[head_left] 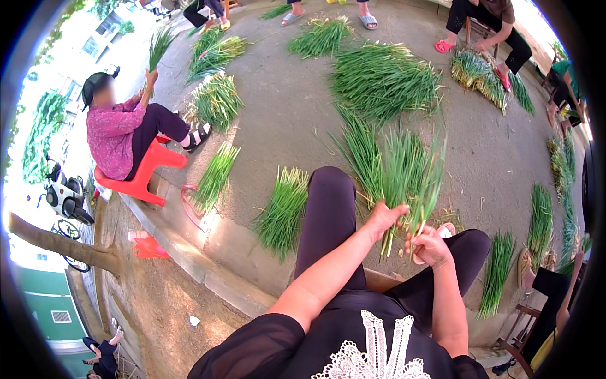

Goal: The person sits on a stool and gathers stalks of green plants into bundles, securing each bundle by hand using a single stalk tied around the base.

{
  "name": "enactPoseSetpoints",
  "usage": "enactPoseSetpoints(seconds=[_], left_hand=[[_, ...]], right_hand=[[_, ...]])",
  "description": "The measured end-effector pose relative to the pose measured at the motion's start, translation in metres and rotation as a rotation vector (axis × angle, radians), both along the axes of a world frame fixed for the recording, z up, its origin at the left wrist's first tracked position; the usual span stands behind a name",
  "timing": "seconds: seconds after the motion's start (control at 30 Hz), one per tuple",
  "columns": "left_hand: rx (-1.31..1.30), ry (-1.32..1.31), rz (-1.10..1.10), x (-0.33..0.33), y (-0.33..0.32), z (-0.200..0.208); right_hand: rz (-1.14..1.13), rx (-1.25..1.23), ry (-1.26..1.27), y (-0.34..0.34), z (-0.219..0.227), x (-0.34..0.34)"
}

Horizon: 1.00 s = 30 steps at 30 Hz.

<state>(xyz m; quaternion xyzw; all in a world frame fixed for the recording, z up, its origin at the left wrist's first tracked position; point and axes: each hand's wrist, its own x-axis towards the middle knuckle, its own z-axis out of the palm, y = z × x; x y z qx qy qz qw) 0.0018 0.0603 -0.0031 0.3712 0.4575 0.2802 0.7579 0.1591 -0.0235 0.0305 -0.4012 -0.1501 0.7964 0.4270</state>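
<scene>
Between my knees, my left hand (pixel 386 218) is closed around the lower stems of a bunch of long green chives (pixel 404 165), leaves pointing away from me. Just right of it, my right hand (pixel 432 247) pinches the pale stem ends of a few chives (pixel 430 189) held upright. The two hands are close together. Behind the bunch, more loose chives (pixel 361 148) lie on the ground, partly hidden by the leaves I hold.
A big heap of chives (pixel 385 79) lies ahead, with a smaller bundle (pixel 283 211) beside my left knee and another bundle (pixel 497 273) to the right. At left, a person (pixel 117 129) on a red stool (pixel 144 174) holds up chives. Other seated people line the far and right sides.
</scene>
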Motion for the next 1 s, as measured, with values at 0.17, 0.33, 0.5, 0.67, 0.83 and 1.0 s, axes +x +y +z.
enactPoseSetpoints(seconds=[0.17,0.33,0.5,0.67,0.83,1.0], left_hand=[[0.038,0.220,0.071,0.013,-0.017,-0.018],[0.120,0.232,0.029,0.013,-0.020,0.003],[-0.025,0.090,-0.041,0.016,-0.026,-0.008],[-0.118,0.037,-0.042,0.017,-0.024,0.010],[-0.123,-0.113,0.012,0.019,-0.018,0.005],[-0.231,-0.268,0.134,0.024,-0.012,-0.008]], right_hand=[[0.248,-0.005,-0.173,0.001,-0.009,-0.014],[0.229,-0.104,-0.291,0.003,-0.006,-0.010],[0.275,-0.049,-0.500,0.004,0.001,-0.017],[0.427,-0.050,-0.734,0.009,0.005,-0.019],[0.342,-0.061,-0.674,0.006,0.009,-0.017],[0.335,-0.078,-0.676,0.001,0.013,-0.008]])
